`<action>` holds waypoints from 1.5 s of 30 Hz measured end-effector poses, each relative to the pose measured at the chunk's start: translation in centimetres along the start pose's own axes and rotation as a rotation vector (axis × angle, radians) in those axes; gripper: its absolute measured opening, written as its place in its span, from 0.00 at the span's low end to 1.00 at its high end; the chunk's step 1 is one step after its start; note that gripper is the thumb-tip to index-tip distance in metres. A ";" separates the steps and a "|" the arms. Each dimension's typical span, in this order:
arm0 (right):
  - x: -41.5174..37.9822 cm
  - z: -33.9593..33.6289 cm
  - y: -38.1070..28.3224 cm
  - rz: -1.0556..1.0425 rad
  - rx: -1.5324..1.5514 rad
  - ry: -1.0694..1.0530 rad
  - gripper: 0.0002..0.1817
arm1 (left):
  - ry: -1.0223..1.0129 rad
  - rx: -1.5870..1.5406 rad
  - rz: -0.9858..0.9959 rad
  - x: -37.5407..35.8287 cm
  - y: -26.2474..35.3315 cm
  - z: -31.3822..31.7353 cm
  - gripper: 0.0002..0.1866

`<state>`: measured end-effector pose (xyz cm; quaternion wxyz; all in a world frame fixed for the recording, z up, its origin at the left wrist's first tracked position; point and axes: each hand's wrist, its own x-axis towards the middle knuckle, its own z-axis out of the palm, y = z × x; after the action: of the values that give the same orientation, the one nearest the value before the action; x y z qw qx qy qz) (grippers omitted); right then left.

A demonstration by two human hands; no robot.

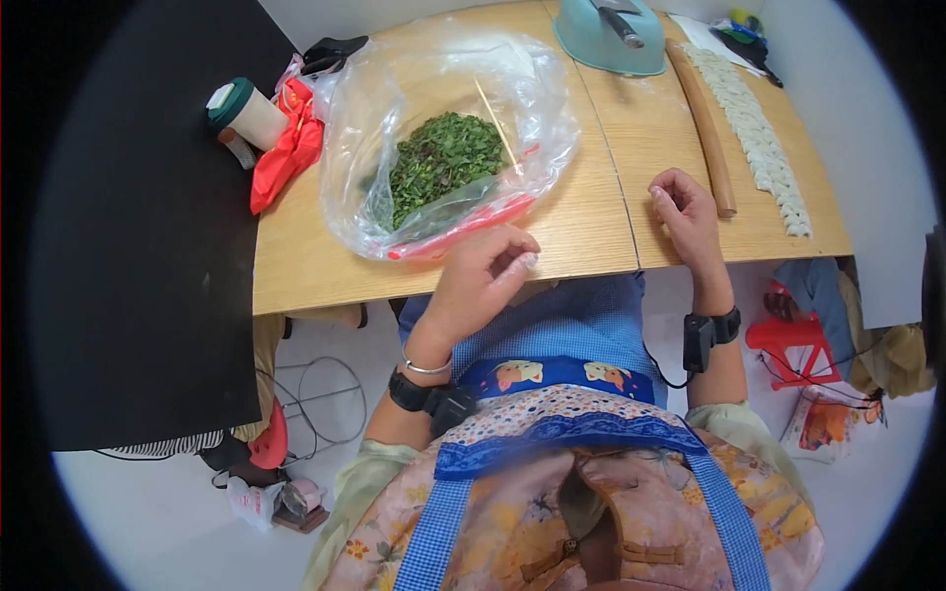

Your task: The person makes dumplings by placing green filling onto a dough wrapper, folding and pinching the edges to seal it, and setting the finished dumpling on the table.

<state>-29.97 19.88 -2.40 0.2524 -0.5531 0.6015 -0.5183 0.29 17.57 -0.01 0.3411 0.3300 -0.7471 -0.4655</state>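
Loosely curled above the table's front edge, my left hand (485, 274) is beside the near rim of a clear plastic bag (345, 187), with no object visible in it. The bag lies spread open around chopped green leaves (448, 158). A thin wooden stick (496, 123) leans in the bag, and red plastic (473, 229) runs along its near side. My right hand (687, 219), also curled with nothing visible in it, is near the lower end of a wooden rolling pin (702, 128). Overlapping pale dough pieces (754, 133) form a long row right of the pin.
A teal container (611, 39) with a dark-handled tool stands at the back of the wooden table (325, 281). A lidded cup (251, 113) and red bag (293, 148) are at the left. A red stool (793, 345) is below right.
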 end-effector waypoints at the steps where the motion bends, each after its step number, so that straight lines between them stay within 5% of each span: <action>1: 0.0 0.0 0.1 0.003 0.003 -0.005 0.06 | 0.003 0.001 -0.006 0.1 0.7 -0.6 0.04; 3: 0.0 0.0 0.3 0.009 0.031 -0.005 0.06 | 0.286 0.229 0.159 0.8 1.7 -2.6 0.04; 5: 0.1 -0.1 0.5 0.004 0.027 -0.008 0.06 | 0.487 0.281 0.118 1.7 1.6 -5.0 0.04; 11: 0.1 -0.1 0.5 -0.012 0.023 -0.018 0.06 | 0.633 1.146 0.214 4.2 -2.3 -10.5 0.11; 17: 0.0 -0.2 0.4 -0.026 0.002 -0.015 0.06 | 0.648 1.030 -0.175 4.6 -2.2 -10.6 0.13; 26: 0.0 -0.2 0.2 -0.030 -0.027 -0.013 0.07 | 0.911 0.892 0.023 4.4 -1.8 -11.1 0.13; 33: -0.1 -0.2 -0.2 -0.030 -0.043 -0.013 0.06 | 0.764 0.960 0.201 3.9 -0.9 -8.0 0.13; 38: -0.1 0.0 0.1 -0.127 -0.105 0.054 0.05 | 0.429 0.879 0.427 3.9 -1.6 -5.2 0.09; 45: -0.4 -0.2 -1.0 -0.074 -0.069 0.027 0.05 | 0.245 0.845 0.387 3.2 -1.0 -1.7 0.08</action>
<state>-29.63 20.43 -1.49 0.2059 -0.5763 0.6016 -0.5134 0.09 13.83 0.28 0.3430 0.3469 -0.8729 -0.0068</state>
